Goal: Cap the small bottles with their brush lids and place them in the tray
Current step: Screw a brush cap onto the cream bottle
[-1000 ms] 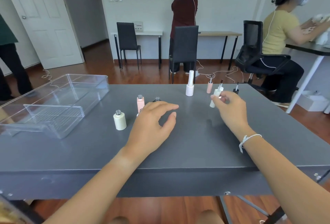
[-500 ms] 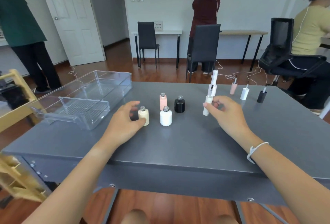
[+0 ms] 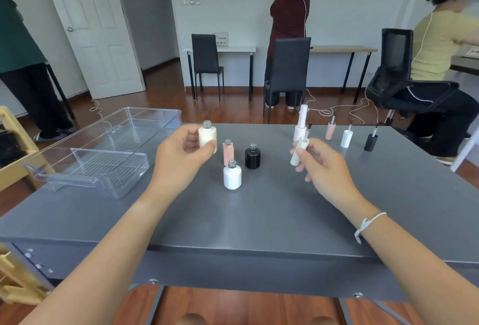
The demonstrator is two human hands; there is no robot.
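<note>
The left hand (image 3: 181, 153) grips the cream round glass bottle (image 3: 207, 137) off the grey table (image 3: 259, 221), upright, threaded neck at twelve o'clock. The right hand (image 3: 321, 166) pinches the cream ribbed brush lid (image 3: 299, 153) at three o'clock from it, well apart, long axis tilted toward one o'clock; which end bears the brush is hidden. The lid must swing over the neck, I judge. The clear plastic tray (image 3: 108, 153) lies at nine o'clock, nearer the left hand

Cream bottle (image 3: 207, 136), black bottle (image 3: 252, 158), perhaps pinkish bottle (image 3: 228, 153)
</note>
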